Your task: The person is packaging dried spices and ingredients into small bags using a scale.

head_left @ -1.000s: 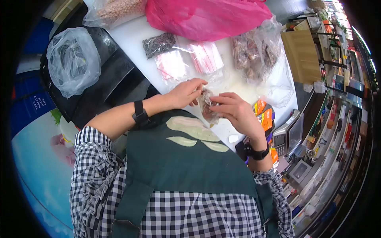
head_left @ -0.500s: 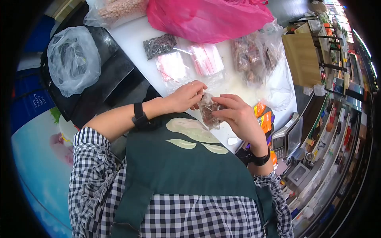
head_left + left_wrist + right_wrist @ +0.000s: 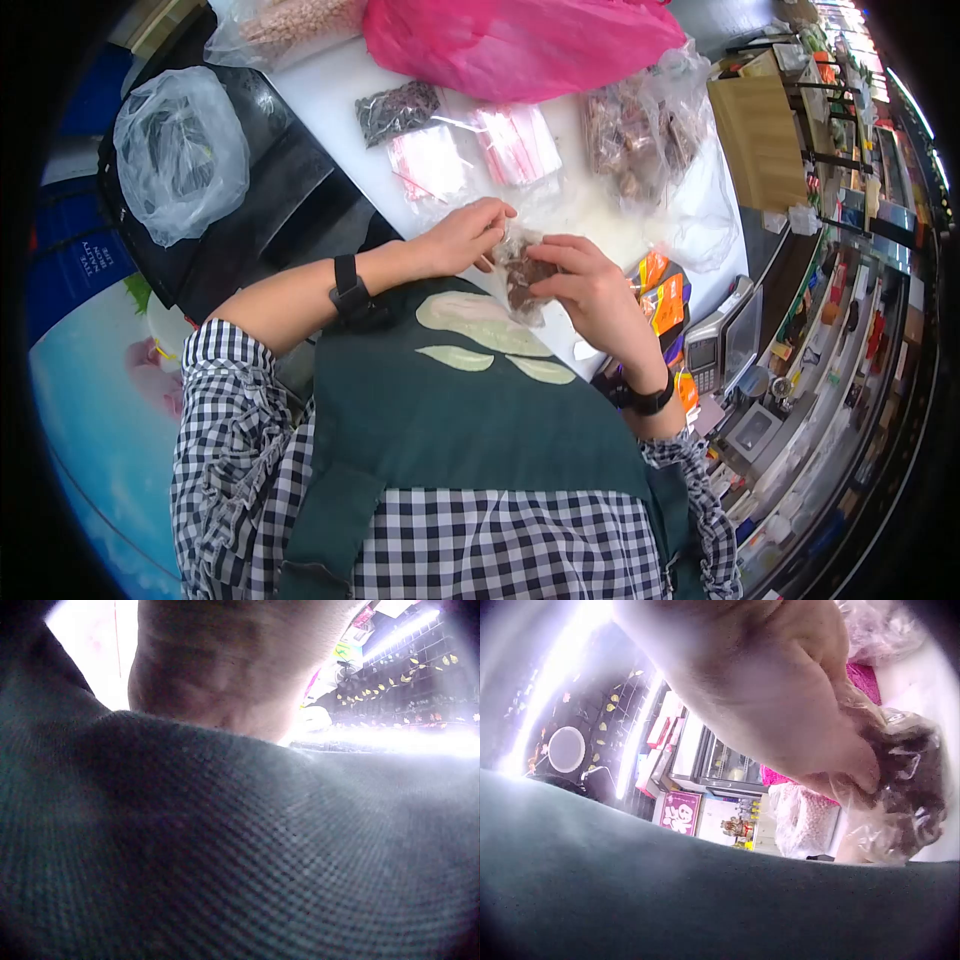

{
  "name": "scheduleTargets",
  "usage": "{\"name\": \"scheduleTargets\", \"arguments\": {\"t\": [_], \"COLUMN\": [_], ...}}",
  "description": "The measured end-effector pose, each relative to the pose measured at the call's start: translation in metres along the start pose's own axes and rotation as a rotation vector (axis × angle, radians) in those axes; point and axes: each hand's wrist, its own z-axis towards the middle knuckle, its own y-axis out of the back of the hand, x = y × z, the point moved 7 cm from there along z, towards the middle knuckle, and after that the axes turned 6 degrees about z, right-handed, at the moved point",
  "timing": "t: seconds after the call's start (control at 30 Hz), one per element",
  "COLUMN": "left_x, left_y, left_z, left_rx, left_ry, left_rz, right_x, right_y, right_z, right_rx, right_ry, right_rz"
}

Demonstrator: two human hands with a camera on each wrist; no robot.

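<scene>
Both hands hold a small clear plastic bag [image 3: 524, 272] of dark brown pieces, close in front of the green apron. The left hand [image 3: 462, 238] pinches the bag's top end, its fingertips partly hidden. From the other side the right hand [image 3: 588, 287] grips the filled part between thumb and fingers. In the right wrist view the crinkled bag [image 3: 911, 787] bulges beyond the thumb. Apron cloth [image 3: 225, 847] covers most of the left wrist view, with only the base of the hand showing above it.
On the white table lie two stacks of zip bags [image 3: 520, 145], a packet of dark strips [image 3: 398, 112], a large bag of brown pieces [image 3: 640, 140] and a pink plastic bag [image 3: 520, 45]. Orange packets [image 3: 662, 305] and a scale [image 3: 710, 345] stand right; a clear bag [image 3: 180, 155] lies left.
The small bag has turned and shifted slightly between the hands, showing more of its filled side. Both hands stay nearly in place, the right fingers having shifted a little on it.
</scene>
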Motion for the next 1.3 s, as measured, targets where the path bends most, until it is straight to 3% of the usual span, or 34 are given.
{"name": "scheduleTargets", "arguments": {"t": [0.27, 0.47, 1.0, 1.3], "left_x": [0.001, -0.001, 0.001, -0.002], "left_y": [0.004, 0.002, 0.002, -0.004], "left_z": [0.002, -0.005, -0.007, -0.014], "left_rx": [0.020, 0.029, -0.005, 0.068], "left_ry": [-0.005, 0.017, -0.002, 0.013], "left_rz": [-0.005, -0.035, -0.072, -0.078], "right_x": [-0.002, 0.005, 0.002, 0.015], "right_y": [0.002, 0.008, 0.004, 0.009], "right_z": [0.004, 0.002, 0.001, -0.005], "right_rx": [0.064, -0.019, -0.009, -0.048], "right_ry": [-0.030, 0.019, 0.000, 0.018], "right_rz": [-0.045, 0.035, 0.001, 0.008]}}
